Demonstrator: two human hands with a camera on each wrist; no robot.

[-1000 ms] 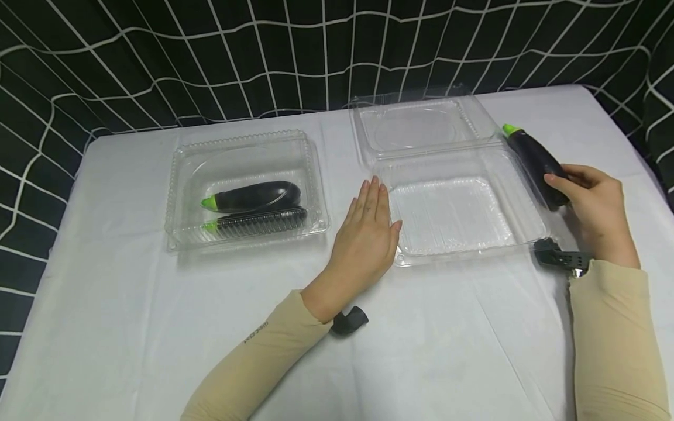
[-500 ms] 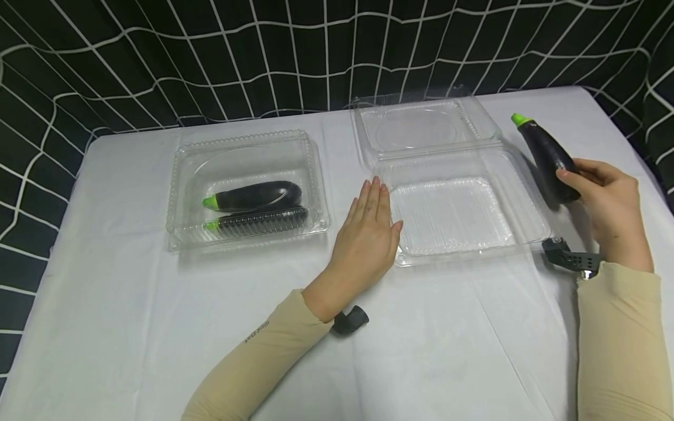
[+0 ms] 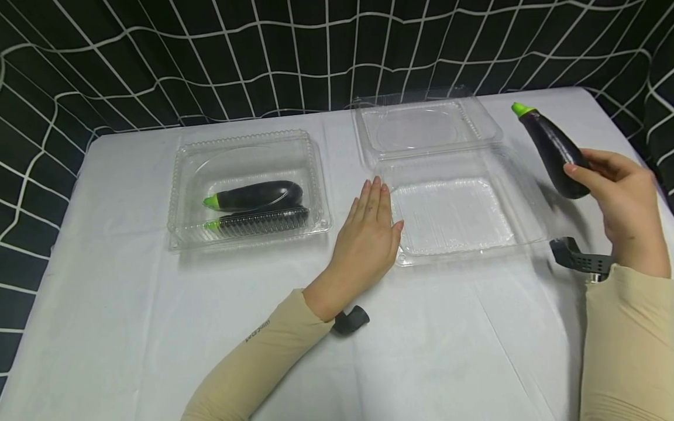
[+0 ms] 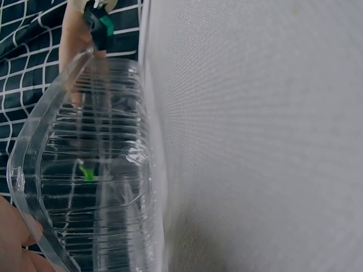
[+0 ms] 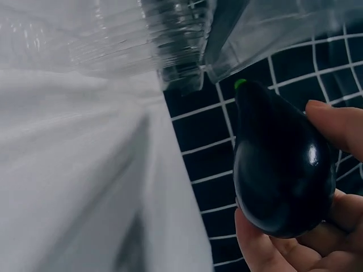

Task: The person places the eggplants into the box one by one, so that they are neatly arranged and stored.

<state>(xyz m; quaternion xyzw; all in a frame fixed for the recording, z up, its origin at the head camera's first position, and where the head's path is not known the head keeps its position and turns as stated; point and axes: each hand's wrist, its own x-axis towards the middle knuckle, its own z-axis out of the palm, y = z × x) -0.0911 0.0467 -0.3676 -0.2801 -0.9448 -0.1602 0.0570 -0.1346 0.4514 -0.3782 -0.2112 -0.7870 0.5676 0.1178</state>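
Observation:
My right hand (image 3: 621, 199) grips the thick end of a dark purple eggplant (image 3: 553, 149) with a green stem and holds it in the air, to the right of an open clear clamshell box (image 3: 453, 216). The right wrist view shows the eggplant (image 5: 278, 170) close up, held between fingers and thumb. My left hand (image 3: 368, 240) lies flat on the white table, fingers straight, touching the left edge of the open box's tray. The left wrist view looks along that tray's rim (image 4: 85, 170). The lid (image 3: 421, 126) lies open behind the tray.
A shut clear clamshell box (image 3: 247, 187) at the left holds another eggplant (image 3: 255, 196). A white cloth (image 3: 158, 327) covers the table. Black netting with a white grid (image 3: 210, 52) hangs behind and at the sides. Wrist-camera mounts show at both sleeves.
My right hand has lifted the eggplant off the table, up and slightly to the right. My left hand has stayed in place.

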